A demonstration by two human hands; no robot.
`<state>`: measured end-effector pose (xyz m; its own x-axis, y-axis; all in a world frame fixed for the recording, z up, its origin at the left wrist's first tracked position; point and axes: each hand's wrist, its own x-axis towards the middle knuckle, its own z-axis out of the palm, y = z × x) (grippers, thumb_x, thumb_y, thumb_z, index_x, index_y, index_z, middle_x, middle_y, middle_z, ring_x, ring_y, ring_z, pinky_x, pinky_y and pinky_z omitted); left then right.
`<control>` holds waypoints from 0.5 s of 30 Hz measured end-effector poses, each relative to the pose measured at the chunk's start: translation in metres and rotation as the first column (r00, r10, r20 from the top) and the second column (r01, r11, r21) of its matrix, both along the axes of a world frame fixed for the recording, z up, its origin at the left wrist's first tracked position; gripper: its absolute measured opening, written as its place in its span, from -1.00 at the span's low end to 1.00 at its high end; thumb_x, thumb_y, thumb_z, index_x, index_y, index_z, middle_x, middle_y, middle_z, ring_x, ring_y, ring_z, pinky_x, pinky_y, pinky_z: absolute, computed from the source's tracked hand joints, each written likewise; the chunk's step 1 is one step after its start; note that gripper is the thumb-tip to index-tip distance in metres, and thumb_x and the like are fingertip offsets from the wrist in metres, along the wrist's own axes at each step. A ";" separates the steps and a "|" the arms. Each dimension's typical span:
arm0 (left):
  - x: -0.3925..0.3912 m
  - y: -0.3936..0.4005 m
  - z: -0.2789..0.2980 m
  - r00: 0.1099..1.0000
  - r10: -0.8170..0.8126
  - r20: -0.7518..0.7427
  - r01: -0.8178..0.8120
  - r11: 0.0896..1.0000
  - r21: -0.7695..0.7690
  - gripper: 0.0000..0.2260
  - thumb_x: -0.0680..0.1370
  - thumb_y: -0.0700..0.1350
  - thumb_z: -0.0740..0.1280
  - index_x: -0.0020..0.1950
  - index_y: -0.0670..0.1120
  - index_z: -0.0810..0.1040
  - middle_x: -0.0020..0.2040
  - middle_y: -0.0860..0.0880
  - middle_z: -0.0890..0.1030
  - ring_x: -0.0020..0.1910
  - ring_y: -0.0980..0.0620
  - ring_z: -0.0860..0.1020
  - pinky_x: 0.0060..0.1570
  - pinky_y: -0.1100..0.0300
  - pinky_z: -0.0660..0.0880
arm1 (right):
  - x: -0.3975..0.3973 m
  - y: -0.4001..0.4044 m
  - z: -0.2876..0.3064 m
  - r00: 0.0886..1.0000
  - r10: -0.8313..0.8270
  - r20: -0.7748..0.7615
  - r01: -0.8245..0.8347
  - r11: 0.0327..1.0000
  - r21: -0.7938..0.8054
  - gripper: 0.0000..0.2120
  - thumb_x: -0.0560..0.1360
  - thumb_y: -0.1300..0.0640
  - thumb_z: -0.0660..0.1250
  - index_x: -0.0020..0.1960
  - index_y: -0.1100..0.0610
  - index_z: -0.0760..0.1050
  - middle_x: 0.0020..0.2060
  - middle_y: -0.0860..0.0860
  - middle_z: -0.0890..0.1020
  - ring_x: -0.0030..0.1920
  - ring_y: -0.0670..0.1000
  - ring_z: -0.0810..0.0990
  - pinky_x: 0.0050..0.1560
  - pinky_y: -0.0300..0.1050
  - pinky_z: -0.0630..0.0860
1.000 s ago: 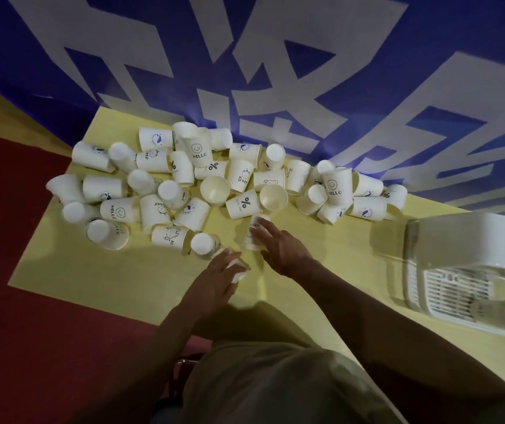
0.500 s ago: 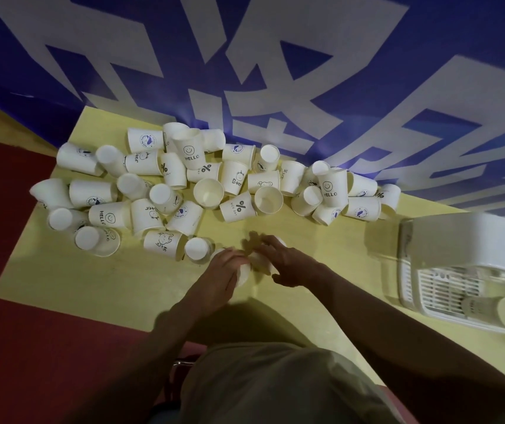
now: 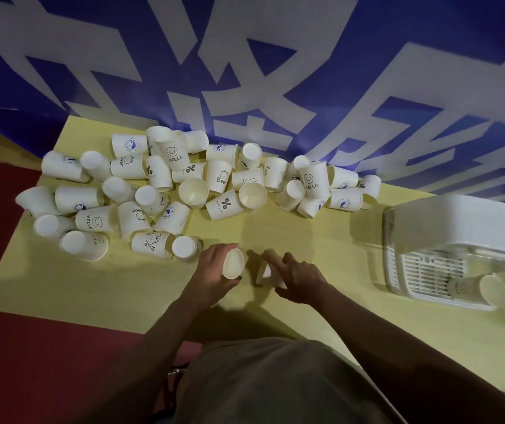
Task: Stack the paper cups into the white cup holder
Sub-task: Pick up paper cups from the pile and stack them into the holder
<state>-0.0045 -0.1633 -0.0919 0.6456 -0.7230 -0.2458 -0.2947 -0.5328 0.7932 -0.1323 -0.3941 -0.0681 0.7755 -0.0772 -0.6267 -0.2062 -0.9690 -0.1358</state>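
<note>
Between the two hands, near the front edge of the yellow table (image 3: 61,289), lie the two cups that matter: the left-hand cup (image 3: 233,264) shows its open mouth up and toward the camera, and the right-hand cup (image 3: 268,272) sits just beside it, partly hidden under fingers, orientation not fully readable; a narrow gap separates them. Left hand (image 3: 214,270) is curled round its cup from the left side, fingers wrapped on the wall; right hand (image 3: 298,278) is arched over its cup with fingers half spread, thumb toward the near edge, and whether it pinches the cup or only rests on it cannot be told.

Judgement: step in hand looks like nesting one cup into the other; the long axes would need to line up, base into mouth, the open mouth being on the left-hand cup.

White cup holder (image 3: 459,234) stands at the right edge of the table, well apart from both hands, to their right; a lying stack (image 3: 474,287) shows in its slotted front, axis running left-right, mouth to the right; right hand is the nearer one for loading.

Loose pile of cups (image 3: 184,182) spreads along the far edge, far-left corner to mid-right; most of the task appears left.
</note>
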 end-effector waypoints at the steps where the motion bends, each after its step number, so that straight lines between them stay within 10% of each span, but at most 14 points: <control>1: -0.001 -0.001 0.000 1.000 0.015 0.002 -0.015 1.000 0.017 -0.30 0.45 -0.11 0.57 0.52 0.05 0.35 0.38 0.02 0.39 0.36 0.03 0.31 0.37 0.08 0.28 | -0.005 -0.001 0.001 1.000 -0.008 -0.013 0.008 1.000 -0.003 -0.11 0.55 -0.15 0.40 0.62 -0.15 -0.16 0.27 0.14 0.44 -0.03 0.22 0.66 -0.10 0.08 0.63; 15: -0.049 -0.015 0.021 0.993 0.098 -0.065 -0.094 0.994 0.056 -0.35 0.46 0.10 0.56 0.43 0.11 0.31 0.32 0.15 0.47 0.26 0.13 0.45 0.21 0.17 0.42 | -0.047 -0.011 0.010 0.951 -0.263 0.161 0.263 0.964 0.023 -0.50 0.57 -0.23 0.32 0.36 0.07 0.42 0.44 0.03 0.39 -0.07 0.26 0.67 -0.13 0.07 0.60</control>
<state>-0.0534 -0.1780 -0.0706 0.6921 -0.6433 -0.3272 -0.1873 -0.5979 0.7794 -0.1794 -0.4051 -0.0585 0.8184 -0.2913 -0.4954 -0.4292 -0.8830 -0.1898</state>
